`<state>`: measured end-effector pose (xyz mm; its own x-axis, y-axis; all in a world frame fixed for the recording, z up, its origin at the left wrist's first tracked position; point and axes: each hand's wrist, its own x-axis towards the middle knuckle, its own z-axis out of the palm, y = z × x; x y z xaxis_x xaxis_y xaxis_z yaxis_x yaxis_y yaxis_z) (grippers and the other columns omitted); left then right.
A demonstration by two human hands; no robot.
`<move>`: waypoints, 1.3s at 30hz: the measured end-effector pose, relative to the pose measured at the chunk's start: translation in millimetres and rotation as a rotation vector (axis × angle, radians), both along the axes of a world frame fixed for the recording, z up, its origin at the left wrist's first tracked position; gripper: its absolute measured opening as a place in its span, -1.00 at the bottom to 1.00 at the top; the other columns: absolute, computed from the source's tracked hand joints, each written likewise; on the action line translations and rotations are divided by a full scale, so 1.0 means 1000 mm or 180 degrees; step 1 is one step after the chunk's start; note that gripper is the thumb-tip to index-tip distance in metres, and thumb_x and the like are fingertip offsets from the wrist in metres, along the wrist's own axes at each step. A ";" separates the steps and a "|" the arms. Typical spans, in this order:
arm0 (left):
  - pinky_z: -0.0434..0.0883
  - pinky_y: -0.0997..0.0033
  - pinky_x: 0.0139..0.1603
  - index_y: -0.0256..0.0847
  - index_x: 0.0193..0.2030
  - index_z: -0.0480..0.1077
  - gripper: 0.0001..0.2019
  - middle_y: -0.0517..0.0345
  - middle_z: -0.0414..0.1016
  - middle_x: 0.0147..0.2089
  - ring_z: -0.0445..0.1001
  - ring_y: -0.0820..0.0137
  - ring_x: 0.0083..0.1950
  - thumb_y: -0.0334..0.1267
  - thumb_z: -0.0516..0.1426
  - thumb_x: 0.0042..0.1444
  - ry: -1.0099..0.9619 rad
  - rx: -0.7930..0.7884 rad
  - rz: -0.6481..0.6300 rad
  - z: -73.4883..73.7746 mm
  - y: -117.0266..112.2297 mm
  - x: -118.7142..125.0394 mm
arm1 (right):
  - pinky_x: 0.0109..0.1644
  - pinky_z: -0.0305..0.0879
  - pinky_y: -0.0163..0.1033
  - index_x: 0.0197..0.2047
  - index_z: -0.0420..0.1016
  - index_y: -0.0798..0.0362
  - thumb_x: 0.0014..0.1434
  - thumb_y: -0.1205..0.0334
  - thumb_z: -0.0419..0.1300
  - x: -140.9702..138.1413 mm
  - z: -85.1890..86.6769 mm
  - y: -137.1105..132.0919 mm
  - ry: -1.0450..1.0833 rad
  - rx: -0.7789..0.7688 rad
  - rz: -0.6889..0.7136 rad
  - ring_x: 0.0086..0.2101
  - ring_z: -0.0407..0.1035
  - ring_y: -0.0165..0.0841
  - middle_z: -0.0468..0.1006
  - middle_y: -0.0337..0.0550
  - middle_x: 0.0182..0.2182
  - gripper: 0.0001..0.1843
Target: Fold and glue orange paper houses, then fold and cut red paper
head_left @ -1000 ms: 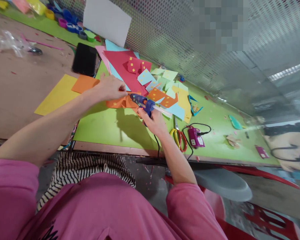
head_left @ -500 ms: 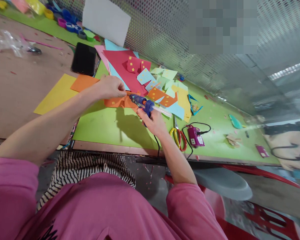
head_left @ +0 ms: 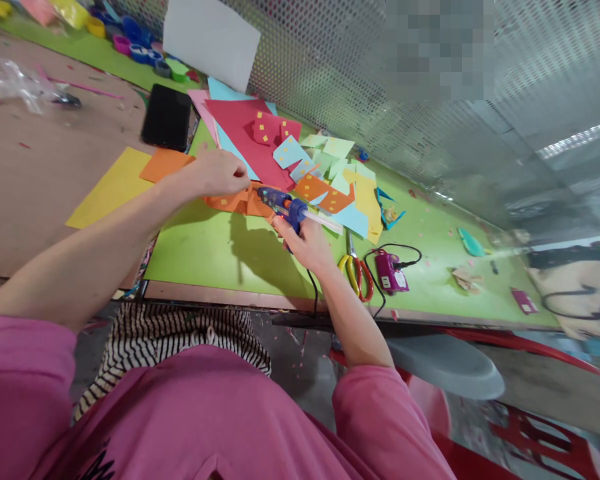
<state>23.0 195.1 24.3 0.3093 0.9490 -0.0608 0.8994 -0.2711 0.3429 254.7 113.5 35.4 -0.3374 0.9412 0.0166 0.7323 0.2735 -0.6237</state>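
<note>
My right hand (head_left: 307, 243) is wrapped round a blue hot glue gun (head_left: 286, 205), with a pale glue stick (head_left: 325, 220) standing out of its back end. The gun's nozzle points left, at an orange paper piece (head_left: 235, 202) dotted with small yellow squares. Bent over the far edge of that paper is my left hand (head_left: 224, 175), its fingers pinched together on it. Exactly where the nozzle meets the paper is hard to make out. Just beyond the gun lies another orange cut piece (head_left: 330, 193) with yellow squares.
Scissors (head_left: 355, 270) and a purple box with a cable (head_left: 391, 272) lie right of my right hand. Cut pieces in red (head_left: 277, 128), light blue and pale green are spread behind. A black phone (head_left: 167, 117) and yellow paper (head_left: 113, 190) lie left. A perforated metal panel (head_left: 320, 73) rises behind.
My left hand has shifted very slightly left, along with the orange paper. The glue gun and my right hand stay almost where they were.
</note>
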 end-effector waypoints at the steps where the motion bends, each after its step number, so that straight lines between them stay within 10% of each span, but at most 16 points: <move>1: 0.25 -0.18 0.25 -0.12 -0.21 0.60 -0.63 -0.03 0.65 -0.15 0.53 0.05 0.02 -0.07 -0.03 0.22 -0.0006 0.0008 -0.0013 -0.001 0.000 0.000 | -0.34 0.25 -0.24 -0.30 0.34 -0.03 0.34 -0.26 0.05 0.000 0.000 0.000 -0.0013 0.0010 -0.0001 -0.42 0.37 -0.35 0.39 -0.24 -0.49 -0.54; 39: 0.34 0.13 0.12 -0.10 -0.16 0.61 -0.62 0.08 0.67 -0.12 0.55 0.16 -0.02 -0.06 0.00 0.14 -0.0109 0.0011 -0.0258 -0.004 0.002 -0.005 | -0.30 0.16 -0.19 -0.44 0.12 -0.10 0.39 -0.21 0.06 0.004 0.008 -0.002 -0.0395 0.0148 0.0150 -0.41 0.26 -0.31 0.27 -0.26 -0.59 -0.52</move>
<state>18.2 197.5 20.1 0.3868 0.9210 -0.0457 0.8623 -0.3437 0.3720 259.1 111.8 43.8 -0.3834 0.9235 0.0150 0.7887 0.3358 -0.5149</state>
